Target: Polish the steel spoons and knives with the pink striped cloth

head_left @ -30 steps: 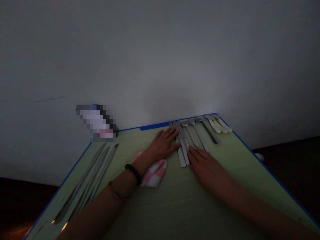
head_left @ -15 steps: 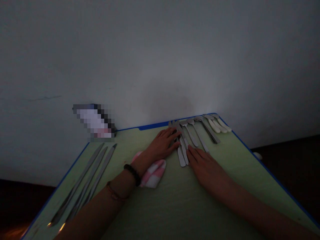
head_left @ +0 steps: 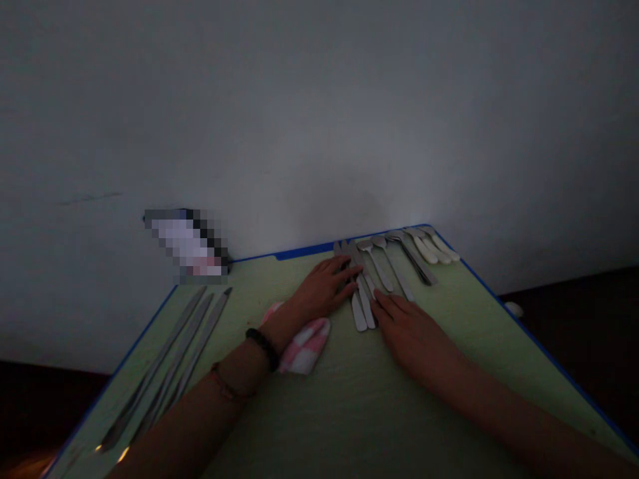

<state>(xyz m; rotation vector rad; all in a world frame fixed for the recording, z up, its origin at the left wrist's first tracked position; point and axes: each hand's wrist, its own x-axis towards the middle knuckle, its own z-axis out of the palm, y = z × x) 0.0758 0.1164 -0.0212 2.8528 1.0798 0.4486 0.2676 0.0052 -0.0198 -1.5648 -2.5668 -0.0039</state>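
Several silver table knives (head_left: 360, 318) lie side by side near the table's far edge. My left hand (head_left: 322, 287) rests over their middle with its fingers spread, hiding part of them. My right hand (head_left: 412, 329) lies low on the table, fingers stretched out, its fingertips touching or close beside the handle of the rightmost knife. Just past the right fingertips are two silver spoon-shaped pieces (head_left: 394, 269), one shorter than the other. Under my left wrist is a pink and white checked cloth (head_left: 312, 342), partly covered.
A stack of silver spoons (head_left: 419, 265) and several white-handled pieces of cutlery (head_left: 432, 249) lie at the far right corner. Three long knives (head_left: 192, 339) lie at the left. A blurred-out device (head_left: 184, 243) leans on the wall. Blue edging (head_left: 539, 342) rims the green table (head_left: 359, 406).
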